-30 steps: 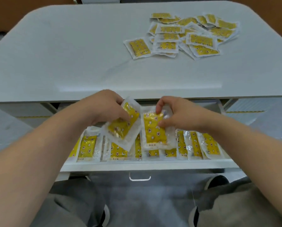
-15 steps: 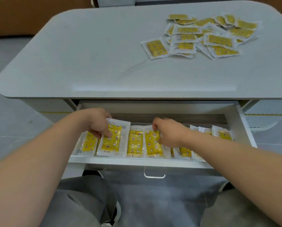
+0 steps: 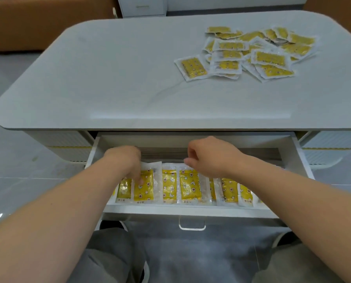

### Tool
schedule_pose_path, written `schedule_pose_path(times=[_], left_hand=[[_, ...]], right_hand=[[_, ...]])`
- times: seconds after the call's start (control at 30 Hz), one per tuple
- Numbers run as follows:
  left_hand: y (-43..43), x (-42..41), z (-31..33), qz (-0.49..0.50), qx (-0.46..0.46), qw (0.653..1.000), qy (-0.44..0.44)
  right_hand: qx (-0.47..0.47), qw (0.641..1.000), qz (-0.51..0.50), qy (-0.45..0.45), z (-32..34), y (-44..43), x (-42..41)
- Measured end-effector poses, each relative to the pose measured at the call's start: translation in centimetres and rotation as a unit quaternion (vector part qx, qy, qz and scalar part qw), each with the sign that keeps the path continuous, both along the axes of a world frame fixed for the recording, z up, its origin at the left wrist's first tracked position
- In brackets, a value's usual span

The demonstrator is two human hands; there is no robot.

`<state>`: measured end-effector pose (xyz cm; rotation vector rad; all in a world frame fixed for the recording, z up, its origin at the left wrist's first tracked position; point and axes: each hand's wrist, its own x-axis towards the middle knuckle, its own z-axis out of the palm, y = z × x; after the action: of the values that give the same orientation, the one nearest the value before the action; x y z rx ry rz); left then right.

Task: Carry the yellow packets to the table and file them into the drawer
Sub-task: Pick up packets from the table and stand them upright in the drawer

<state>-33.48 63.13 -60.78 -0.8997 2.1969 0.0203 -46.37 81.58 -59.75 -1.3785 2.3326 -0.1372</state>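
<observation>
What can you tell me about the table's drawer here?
The white drawer is pulled out from under the grey table top, a small loop handle at its front centre. A row of yellow packets lines its front half, side by side. The left hand touches one packet; the right hand is above the row, holding nothing.

Bright, even, diffuse light from overhead, with no hard shadows. The table top (image 3: 113, 78) shows a pale glare band along its near edge. Soft shadow under that edge darkens the back of the drawer (image 3: 191, 212). The drawer packets (image 3: 190, 185) show small glints on their clear film. Wide-angle bowing: the table edges curve and the corners stretch. The loose packets (image 3: 252, 52) on the table top are slightly soft, print unreadable. Forearms blur toward the bottom edge. Mild compression smear throughout.
</observation>
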Motion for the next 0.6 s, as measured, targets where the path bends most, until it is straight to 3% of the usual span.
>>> schedule_pose_path(times=[0.07,0.17,0.27,0.4,0.5,0.6], left_hand=[[0.8,-1.4,2.0,0.004,0.009,1.000,0.015],[1.6,-3.5,5.1,0.008,0.063,0.992,0.107],[1.9,-5.5,7.0,-0.018,0.050,0.976,0.211],[1.8,-8.1,6.1,0.063,0.040,0.915,0.395],[2.1,-10.1,5.2,0.081,-0.032,0.878,0.471],[2.1,-12.4,4.8,0.058,-0.067,0.843,0.530]], right_hand=[[-0.038,0.999,-0.018,-0.032,1.4,0.0,-0.3],[-0.086,0.993,-0.064,-0.057,3.4,0.1,-1.6],[-0.146,0.974,-0.159,-0.062,3.9,0.0,-4.3],[-0.220,0.926,-0.307,-0.029,3.2,-0.2,-8.6],[-0.227,0.914,-0.334,0.042,2.6,-0.6,-11.1],[-0.218,0.909,-0.350,0.054,1.8,-1.4,-13.2]])
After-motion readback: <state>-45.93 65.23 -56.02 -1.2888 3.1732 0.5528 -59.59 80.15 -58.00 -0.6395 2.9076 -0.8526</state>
